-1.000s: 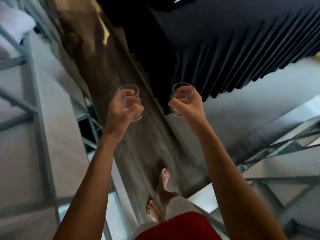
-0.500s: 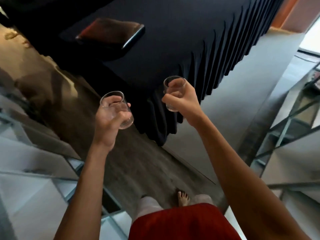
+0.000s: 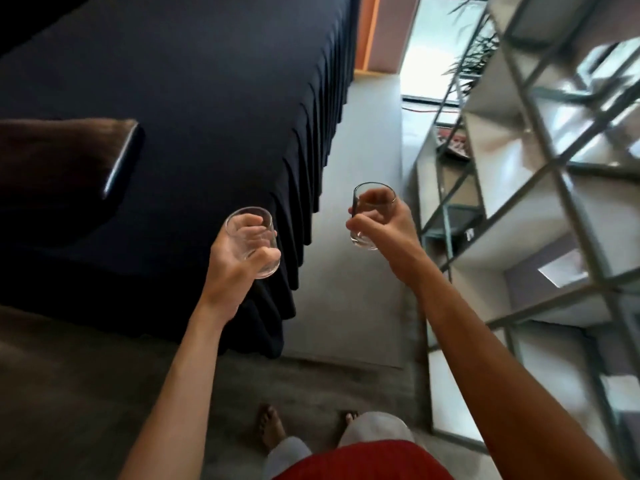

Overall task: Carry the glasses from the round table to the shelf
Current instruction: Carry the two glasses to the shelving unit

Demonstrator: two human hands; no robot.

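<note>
My left hand (image 3: 235, 261) grips a clear empty glass (image 3: 254, 242), fingers wrapped round its side, held upright above the edge of a dark-draped table. A second clear glass (image 3: 372, 216) is held upright by my right hand (image 3: 384, 223) over the pale floor, a little higher and closer to the shelf. The shelf (image 3: 540, 188), a pale unit with grey metal bars and open compartments, fills the right side of the view, just right of my right hand.
A table under a pleated dark cloth (image 3: 214, 109) fills the upper left, with a dark cushion (image 3: 65, 161) on it. Pale floor (image 3: 360, 299) runs between table and shelf. Grey carpet (image 3: 90, 386) and my bare feet lie below. A plant (image 3: 474, 57) stands by the bright window.
The view has swung right: the dark table slid left and the shelf came into sight on the right. Both hands still hold their glasses, now nearer the shelf.
</note>
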